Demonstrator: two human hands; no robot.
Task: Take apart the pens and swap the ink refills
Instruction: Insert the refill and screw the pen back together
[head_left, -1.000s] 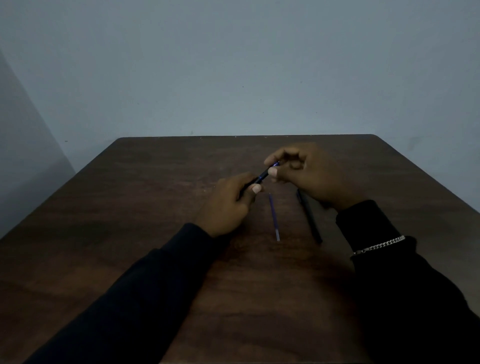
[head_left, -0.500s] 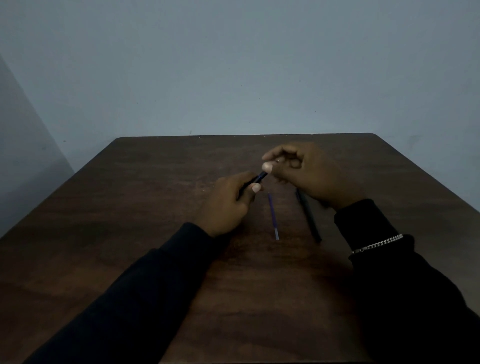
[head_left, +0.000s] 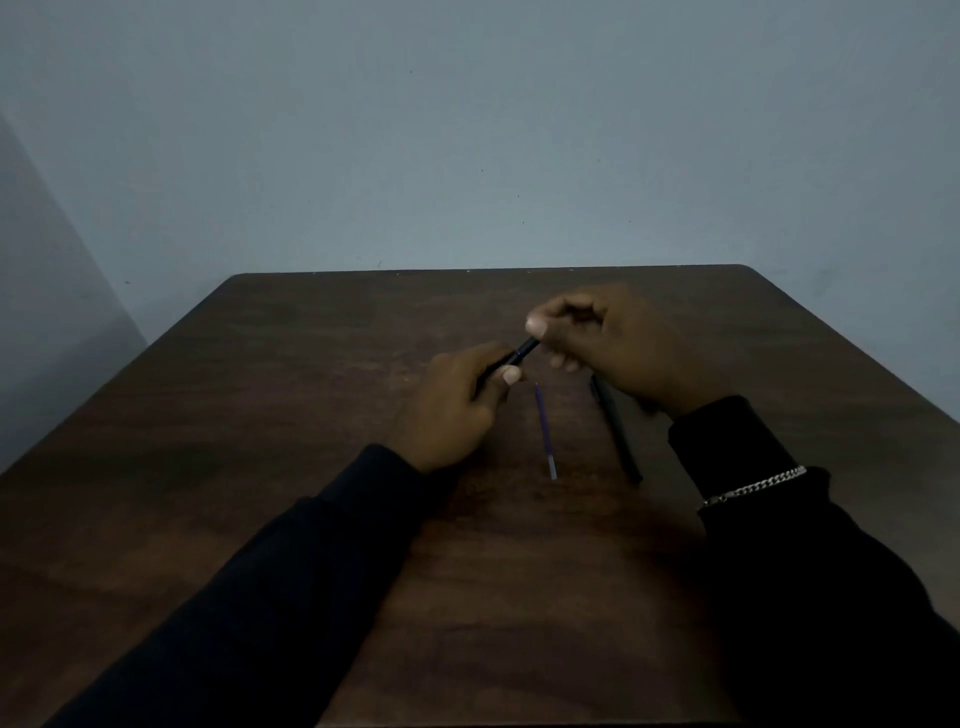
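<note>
Left hand (head_left: 449, 410) and right hand (head_left: 618, 348) clamp 1 pen barrel (head_left: 511, 358) mid-tabletop (head_left: 311, 415). 1 blue refill (head_left: 545, 431) already lies out; the second pen (head_left: 618, 436) looks unopened.

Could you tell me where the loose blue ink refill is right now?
The blue refill lies on the table, centre view, between the left hand and the black pen.

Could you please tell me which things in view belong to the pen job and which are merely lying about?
Job: pen barrel held in left hand and right hand; blue refill; black pen.

Lying about: nothing; only the table and a bracelet.
</note>
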